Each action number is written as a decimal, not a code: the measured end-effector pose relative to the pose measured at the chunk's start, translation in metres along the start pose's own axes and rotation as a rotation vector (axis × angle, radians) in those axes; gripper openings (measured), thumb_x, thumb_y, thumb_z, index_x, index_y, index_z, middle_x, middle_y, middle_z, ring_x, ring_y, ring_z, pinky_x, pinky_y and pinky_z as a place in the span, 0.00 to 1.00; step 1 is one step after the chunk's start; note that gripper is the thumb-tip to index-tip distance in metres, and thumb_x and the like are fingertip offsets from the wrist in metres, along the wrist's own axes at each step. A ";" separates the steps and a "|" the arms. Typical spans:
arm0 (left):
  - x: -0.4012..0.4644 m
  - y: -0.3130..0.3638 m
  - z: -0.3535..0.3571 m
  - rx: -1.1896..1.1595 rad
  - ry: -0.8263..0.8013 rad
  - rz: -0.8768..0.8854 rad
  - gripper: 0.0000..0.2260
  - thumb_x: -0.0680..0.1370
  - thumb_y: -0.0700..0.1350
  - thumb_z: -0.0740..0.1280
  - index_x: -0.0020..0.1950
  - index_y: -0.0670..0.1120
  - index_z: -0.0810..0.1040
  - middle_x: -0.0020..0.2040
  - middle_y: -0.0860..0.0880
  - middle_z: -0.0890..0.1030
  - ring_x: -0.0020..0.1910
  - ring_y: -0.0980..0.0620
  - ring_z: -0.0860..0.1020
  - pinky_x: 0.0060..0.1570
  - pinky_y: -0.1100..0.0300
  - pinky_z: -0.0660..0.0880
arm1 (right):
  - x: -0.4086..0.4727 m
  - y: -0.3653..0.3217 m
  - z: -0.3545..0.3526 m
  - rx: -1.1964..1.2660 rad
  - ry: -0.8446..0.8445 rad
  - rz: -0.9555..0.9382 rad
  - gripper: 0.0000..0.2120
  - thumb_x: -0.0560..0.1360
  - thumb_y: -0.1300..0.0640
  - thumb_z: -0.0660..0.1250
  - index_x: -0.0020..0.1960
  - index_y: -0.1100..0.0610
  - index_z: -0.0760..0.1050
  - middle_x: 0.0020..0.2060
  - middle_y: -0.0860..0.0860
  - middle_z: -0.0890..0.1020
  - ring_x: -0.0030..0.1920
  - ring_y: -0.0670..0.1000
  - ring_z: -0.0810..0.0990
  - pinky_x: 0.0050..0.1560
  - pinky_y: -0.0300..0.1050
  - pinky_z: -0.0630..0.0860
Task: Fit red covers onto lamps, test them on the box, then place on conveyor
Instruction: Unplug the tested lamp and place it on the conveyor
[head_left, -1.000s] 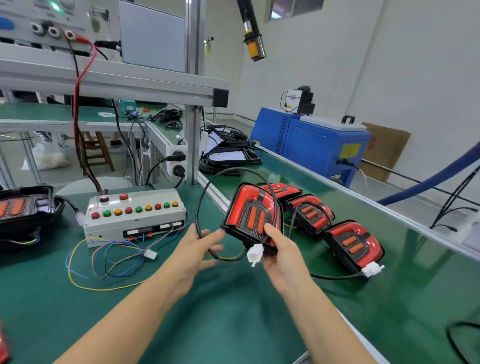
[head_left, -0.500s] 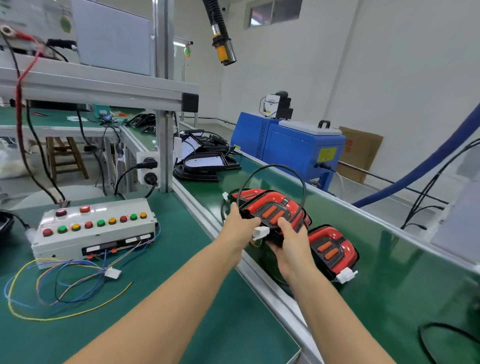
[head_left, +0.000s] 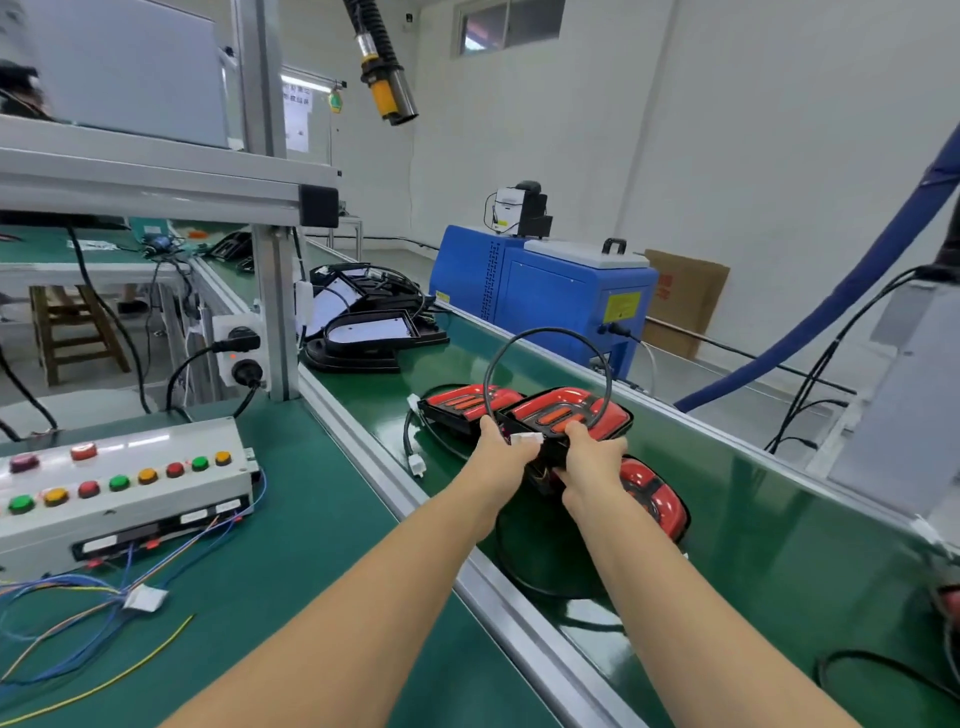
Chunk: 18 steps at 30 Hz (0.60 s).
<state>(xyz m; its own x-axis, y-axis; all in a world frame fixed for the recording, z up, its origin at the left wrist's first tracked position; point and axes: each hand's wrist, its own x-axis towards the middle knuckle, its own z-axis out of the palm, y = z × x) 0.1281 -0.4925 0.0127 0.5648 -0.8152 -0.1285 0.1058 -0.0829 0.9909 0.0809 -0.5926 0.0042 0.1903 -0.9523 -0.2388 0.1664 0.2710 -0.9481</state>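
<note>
gripped red-covered black lamp in both hands, left and right, over green conveyor belt; labels unreadable.

A green conveyor belt carried red-covered lamps; the green-matted workbench bore a grey button-studded test box.

The test box sits on the bench left of the conveyor, where 3 lamps lie together.

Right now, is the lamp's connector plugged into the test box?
No, unplugged: the white connector hangs at the held lamp, away from the test box.
</note>
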 end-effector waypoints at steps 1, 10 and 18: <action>0.000 0.000 0.001 0.023 0.009 0.013 0.36 0.81 0.47 0.61 0.78 0.49 0.38 0.78 0.46 0.57 0.74 0.45 0.60 0.72 0.50 0.58 | 0.002 -0.001 0.000 -0.011 0.007 -0.004 0.36 0.78 0.58 0.63 0.78 0.54 0.45 0.71 0.60 0.67 0.64 0.63 0.73 0.63 0.63 0.73; 0.002 -0.005 0.011 0.143 -0.026 0.077 0.34 0.82 0.43 0.59 0.78 0.50 0.39 0.79 0.49 0.52 0.74 0.50 0.59 0.70 0.57 0.58 | 0.019 -0.008 0.006 -0.340 0.121 -0.077 0.30 0.81 0.55 0.60 0.75 0.64 0.50 0.71 0.63 0.65 0.65 0.63 0.70 0.59 0.53 0.71; 0.009 -0.014 0.012 0.275 -0.055 0.086 0.35 0.80 0.41 0.62 0.78 0.48 0.41 0.78 0.47 0.55 0.75 0.50 0.58 0.73 0.54 0.56 | 0.013 -0.004 -0.003 -0.834 0.169 -0.273 0.33 0.82 0.56 0.57 0.77 0.69 0.45 0.77 0.62 0.51 0.77 0.61 0.53 0.76 0.52 0.52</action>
<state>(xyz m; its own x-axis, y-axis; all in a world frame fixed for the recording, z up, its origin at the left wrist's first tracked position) 0.1219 -0.5056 -0.0023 0.5160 -0.8552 -0.0486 -0.1710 -0.1584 0.9724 0.0795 -0.6067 0.0039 0.0913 -0.9944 0.0526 -0.5850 -0.0963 -0.8053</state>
